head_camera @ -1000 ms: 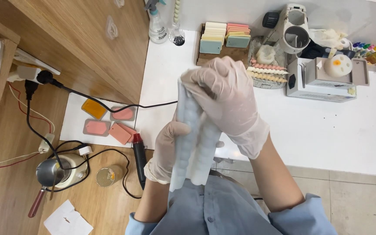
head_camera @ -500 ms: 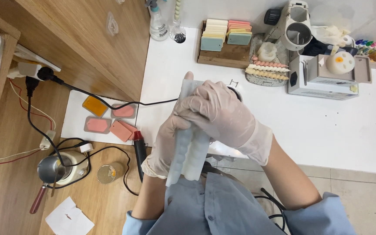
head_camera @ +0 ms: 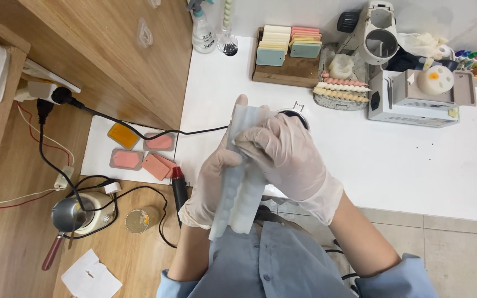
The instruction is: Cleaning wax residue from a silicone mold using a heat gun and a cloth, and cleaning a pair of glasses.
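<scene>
Lower now than a second ago, our right hand [head_camera: 288, 157] clamps the translucent silicone mould [head_camera: 238, 182] from above; our left hand [head_camera: 213, 182] grips its side, above the white counter [head_camera: 415, 176] edge.

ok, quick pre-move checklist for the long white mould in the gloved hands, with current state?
1. Both hands on the mould: ok. The left hand wraps it from below and behind; the right hand covers its upper front.
2. Long translucent white mould held clear of the white table: ok, it is lifted over the person's lap.
3. Gloves intact: ok, no tear shows.
4. Mould seam open or shut: cannot tell, the fingers hide it.
5. Black cable clear of the hands: ok, it lies off to the left.
6. What is inside the mould: cannot tell.
</scene>
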